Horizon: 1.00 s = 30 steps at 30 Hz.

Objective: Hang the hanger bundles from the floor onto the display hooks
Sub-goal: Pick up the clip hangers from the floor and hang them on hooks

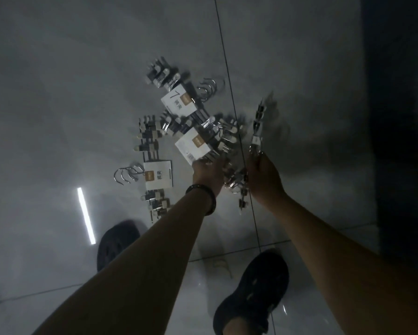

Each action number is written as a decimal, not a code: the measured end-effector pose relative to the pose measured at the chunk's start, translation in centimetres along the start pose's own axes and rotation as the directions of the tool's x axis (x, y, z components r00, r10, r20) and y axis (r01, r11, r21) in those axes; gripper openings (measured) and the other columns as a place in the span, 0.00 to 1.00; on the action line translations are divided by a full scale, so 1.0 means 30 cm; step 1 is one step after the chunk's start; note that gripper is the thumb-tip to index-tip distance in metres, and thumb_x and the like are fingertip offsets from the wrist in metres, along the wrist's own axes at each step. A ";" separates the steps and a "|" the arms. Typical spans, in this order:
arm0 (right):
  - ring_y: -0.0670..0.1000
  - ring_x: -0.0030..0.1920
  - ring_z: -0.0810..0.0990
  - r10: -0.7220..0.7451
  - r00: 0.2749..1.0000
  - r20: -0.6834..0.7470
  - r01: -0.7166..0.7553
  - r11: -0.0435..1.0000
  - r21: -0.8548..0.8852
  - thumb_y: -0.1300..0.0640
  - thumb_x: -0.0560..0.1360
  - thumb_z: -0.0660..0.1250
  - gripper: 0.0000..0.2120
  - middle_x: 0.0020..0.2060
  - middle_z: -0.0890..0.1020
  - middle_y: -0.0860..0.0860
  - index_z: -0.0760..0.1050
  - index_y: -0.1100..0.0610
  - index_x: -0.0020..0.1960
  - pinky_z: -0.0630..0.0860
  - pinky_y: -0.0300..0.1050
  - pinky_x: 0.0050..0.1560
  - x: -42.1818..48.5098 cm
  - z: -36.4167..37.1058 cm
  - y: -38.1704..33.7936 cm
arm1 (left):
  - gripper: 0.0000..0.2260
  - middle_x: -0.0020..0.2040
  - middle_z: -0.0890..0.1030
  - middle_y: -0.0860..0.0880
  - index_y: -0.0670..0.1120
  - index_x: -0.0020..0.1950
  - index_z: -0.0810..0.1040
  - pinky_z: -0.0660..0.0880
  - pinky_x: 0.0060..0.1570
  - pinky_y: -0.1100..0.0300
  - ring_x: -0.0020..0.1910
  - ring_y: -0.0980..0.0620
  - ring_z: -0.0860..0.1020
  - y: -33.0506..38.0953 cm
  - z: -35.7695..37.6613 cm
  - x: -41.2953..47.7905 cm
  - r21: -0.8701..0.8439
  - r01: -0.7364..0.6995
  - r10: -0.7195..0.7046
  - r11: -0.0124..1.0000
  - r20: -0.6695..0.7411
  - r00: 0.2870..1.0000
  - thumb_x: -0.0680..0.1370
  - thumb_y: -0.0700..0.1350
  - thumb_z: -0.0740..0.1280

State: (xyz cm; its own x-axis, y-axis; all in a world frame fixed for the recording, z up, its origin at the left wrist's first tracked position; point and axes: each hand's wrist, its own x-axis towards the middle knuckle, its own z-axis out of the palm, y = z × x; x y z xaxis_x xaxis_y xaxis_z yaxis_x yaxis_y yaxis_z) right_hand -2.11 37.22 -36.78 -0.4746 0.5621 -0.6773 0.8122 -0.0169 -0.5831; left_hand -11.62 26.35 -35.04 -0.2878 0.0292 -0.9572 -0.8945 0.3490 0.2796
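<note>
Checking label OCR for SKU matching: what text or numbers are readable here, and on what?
"7": handwritten on the top bundle's card.
"裤夹": printed sideways on that same card; soft, likely reading.
"裤夹": on the lower-left bundle's card.
Middle bundle's card, gripped by the left hand: barcode and print too blurred to read.
Tan patches on all three cards: too small to read.
Edge-on bundle in the right hand: no text visible.

The left forearm (142, 257) and right forearm (336, 250) were bare, unsleeved. A dark beaded bracelet (206, 198) ringed the left wrist. Below-left of the bracelet was the left shoe (116, 245), below-right the right shoe (256, 288): both dark, rounded, perforated on top
</note>
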 end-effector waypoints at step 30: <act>0.59 0.39 0.88 0.169 0.980 0.103 -0.197 0.782 0.591 0.52 0.83 0.69 0.10 0.40 0.88 0.58 0.79 0.59 0.53 0.83 0.51 0.36 -0.557 -0.064 -0.237 | 0.32 0.54 0.82 0.53 0.52 0.61 0.75 0.79 0.47 0.55 0.48 0.51 0.80 -0.076 -0.340 -0.369 0.567 -0.161 0.366 0.808 -0.269 0.891 0.69 0.72 0.75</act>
State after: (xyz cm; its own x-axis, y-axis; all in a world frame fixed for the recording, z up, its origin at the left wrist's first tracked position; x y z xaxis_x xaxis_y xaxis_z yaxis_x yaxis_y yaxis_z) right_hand 0.72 29.53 -20.45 -0.3628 0.4630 -0.8087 0.5280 -0.6130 -0.5878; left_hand -9.89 15.69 -24.32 -0.6760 -0.0981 -0.7303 -0.4821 0.8085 0.3376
